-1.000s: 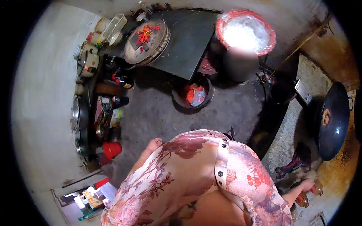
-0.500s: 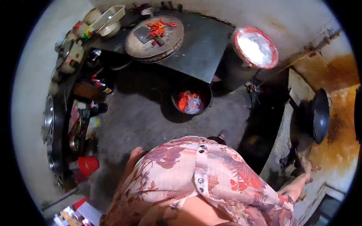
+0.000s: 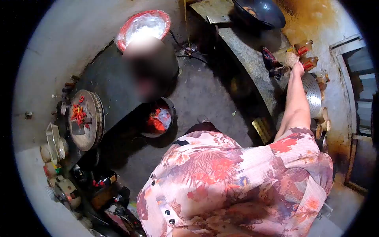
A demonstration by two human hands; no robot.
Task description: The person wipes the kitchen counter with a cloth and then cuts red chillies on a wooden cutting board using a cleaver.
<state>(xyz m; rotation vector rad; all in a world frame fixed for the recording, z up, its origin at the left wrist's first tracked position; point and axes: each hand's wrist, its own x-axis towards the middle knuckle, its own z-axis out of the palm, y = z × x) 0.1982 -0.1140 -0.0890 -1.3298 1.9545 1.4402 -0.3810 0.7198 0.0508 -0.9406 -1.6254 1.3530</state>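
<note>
My right hand [image 3: 298, 70] reaches far out over the ledge at the upper right, its fingers closed on a beige fibrous thing [image 3: 291, 59]. Beside it are glass jars with red labels, one of them [image 3: 310, 63] close to the fingers. Dark cloth-like items [image 3: 270, 59] lie on the ledge to its left. A perforated metal strainer [image 3: 312, 94] leans by my forearm. My left hand is out of view.
A black wok [image 3: 260, 14] rests on the stone ledge [image 3: 241, 43]. Red peppers [image 3: 78, 114] and a cleaver lie on a round chopping board [image 3: 94, 130]. A bucket with red scraps [image 3: 156, 120] stands on the floor. Further left are a plastic-covered red basin [image 3: 164, 17] and pots.
The view has turned toward the ledge at the right. My right arm is stretched out further, with its hand beside the jars. My left hand, seen earlier at the left, has left the view.
</note>
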